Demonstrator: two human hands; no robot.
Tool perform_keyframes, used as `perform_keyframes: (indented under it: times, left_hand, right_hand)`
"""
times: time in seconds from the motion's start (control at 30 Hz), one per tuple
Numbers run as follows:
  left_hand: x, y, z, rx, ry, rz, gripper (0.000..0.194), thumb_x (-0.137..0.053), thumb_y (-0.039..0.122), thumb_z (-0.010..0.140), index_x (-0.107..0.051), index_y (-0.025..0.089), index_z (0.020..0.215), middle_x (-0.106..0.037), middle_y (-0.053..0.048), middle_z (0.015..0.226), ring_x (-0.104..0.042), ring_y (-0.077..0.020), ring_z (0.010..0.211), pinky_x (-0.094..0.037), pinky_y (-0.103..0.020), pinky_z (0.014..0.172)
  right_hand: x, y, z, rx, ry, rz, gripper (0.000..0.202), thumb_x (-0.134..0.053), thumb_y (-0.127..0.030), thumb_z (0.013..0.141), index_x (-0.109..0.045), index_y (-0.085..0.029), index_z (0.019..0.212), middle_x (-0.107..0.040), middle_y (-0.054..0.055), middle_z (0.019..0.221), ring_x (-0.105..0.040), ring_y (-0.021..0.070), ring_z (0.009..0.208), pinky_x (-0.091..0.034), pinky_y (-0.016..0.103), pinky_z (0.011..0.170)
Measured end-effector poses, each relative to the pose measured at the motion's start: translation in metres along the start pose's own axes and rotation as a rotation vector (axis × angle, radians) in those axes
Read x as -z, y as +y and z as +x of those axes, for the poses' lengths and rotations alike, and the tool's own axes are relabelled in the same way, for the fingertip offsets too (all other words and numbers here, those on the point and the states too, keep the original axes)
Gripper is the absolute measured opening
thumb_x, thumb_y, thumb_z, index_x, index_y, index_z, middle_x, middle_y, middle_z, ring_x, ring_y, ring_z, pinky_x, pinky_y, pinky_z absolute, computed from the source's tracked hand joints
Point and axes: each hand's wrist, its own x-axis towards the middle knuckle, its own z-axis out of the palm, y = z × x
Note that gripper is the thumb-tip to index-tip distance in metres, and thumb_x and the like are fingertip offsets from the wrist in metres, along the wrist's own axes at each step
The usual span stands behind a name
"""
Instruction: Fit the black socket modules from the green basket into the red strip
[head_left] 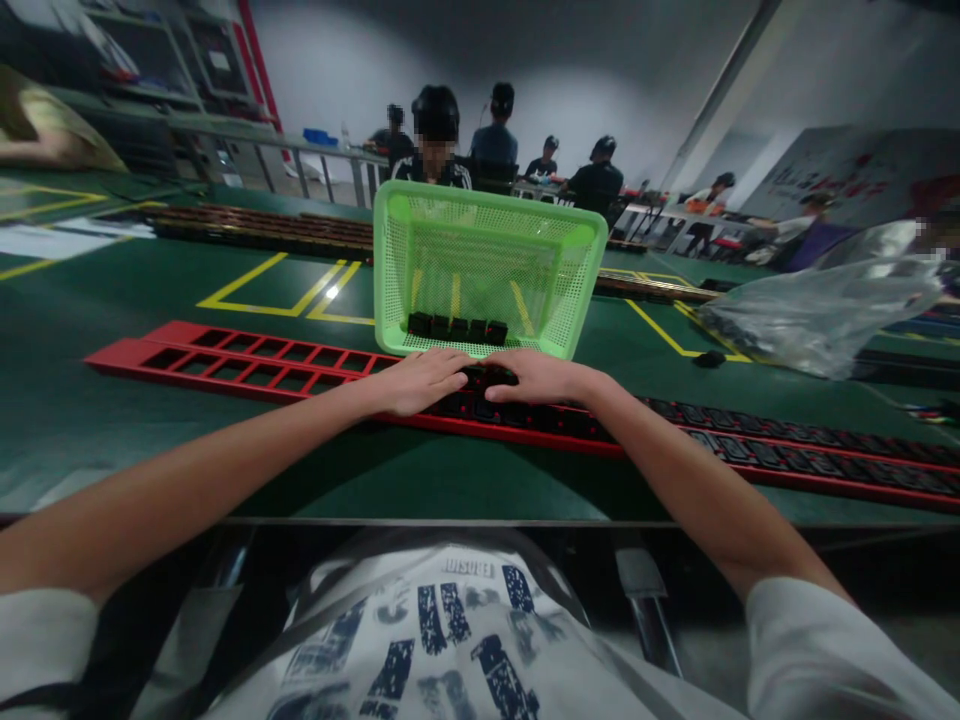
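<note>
Red slotted frame (487, 432) is lying lengthwise on the desk (315, 470), running under both hands and out past them on either side. Black parts (795, 462) are filling its slots under and rightward of the right hand; slots left of the left hand are showing bare. Left hand (424, 382) is resting palm-down over the frame, fingers nearly straight, thumb slightly apart; can't tell if it's holding anything underneath. Right hand (536, 376) is curving over the black parts, thumb and fingers spread with a gap, no grip showing; its fingertips are nearly meeting the left's. Green basket (491, 200) is standing just beyond both hands, tilting its opening toward them, a row of black pieces (457, 328) sitting inside. Dark strips (270, 228) are lying farther beyond the left hand; clear plastic bag (810, 315) is sitting beyond and right of the right hand. Person (431, 172) is sitting opposite, behind the basket.
</note>
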Motion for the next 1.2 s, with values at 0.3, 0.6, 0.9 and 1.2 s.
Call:
perform_keyframes:
  times: [0.3,0.6,0.9,1.2]
  left_hand:
    - [-0.002,0.010,-0.003,0.022,0.141,-0.037,0.045,-0.031,0.046,0.113,-0.061,0.017,0.130,-0.071,-0.015,0.131,-0.066,-0.0301,0.123,-0.051,-0.049,0.110]
    - [0.027,-0.010,-0.004,0.152,0.290,0.216,0.048,-0.034,0.047,0.113,-0.068,0.016,0.126,-0.072,-0.018,0.127,-0.065,-0.0350,0.122,-0.051,-0.052,0.108]
    - [0.007,-0.029,0.000,0.228,0.188,0.175,0.061,-0.038,0.052,0.111,-0.060,0.011,0.149,-0.054,-0.022,0.164,-0.050,-0.0400,0.151,-0.045,-0.057,0.123]
    - [0.003,-0.036,0.004,0.244,0.100,0.113,0.066,-0.032,0.057,0.111,-0.061,0.011,0.148,-0.060,-0.022,0.158,-0.059,-0.0361,0.144,-0.044,-0.053,0.125]
  right_hand:
    - [-0.024,-0.043,-0.001,-0.056,0.024,-0.251,0.105,-0.088,-0.072,0.081,-0.054,-0.002,0.152,-0.066,0.032,0.144,-0.067,0.0466,0.128,-0.054,0.060,0.112]
    - [-0.006,-0.039,-0.010,-0.163,-0.086,-0.222,0.113,-0.093,-0.065,0.073,-0.050,-0.006,0.160,-0.062,0.031,0.153,-0.063,0.0496,0.138,-0.052,0.061,0.116]
    - [0.012,-0.023,-0.028,-0.219,-0.178,-0.182,0.110,-0.099,-0.068,0.061,-0.062,-0.017,0.151,-0.073,0.022,0.139,-0.073,0.0453,0.120,-0.061,0.057,0.100]
    - [0.008,0.018,0.002,-0.265,0.165,-0.185,0.062,-0.059,-0.051,0.108,-0.061,-0.010,0.155,-0.058,0.025,0.163,-0.059,0.0411,0.148,-0.049,0.059,0.123]
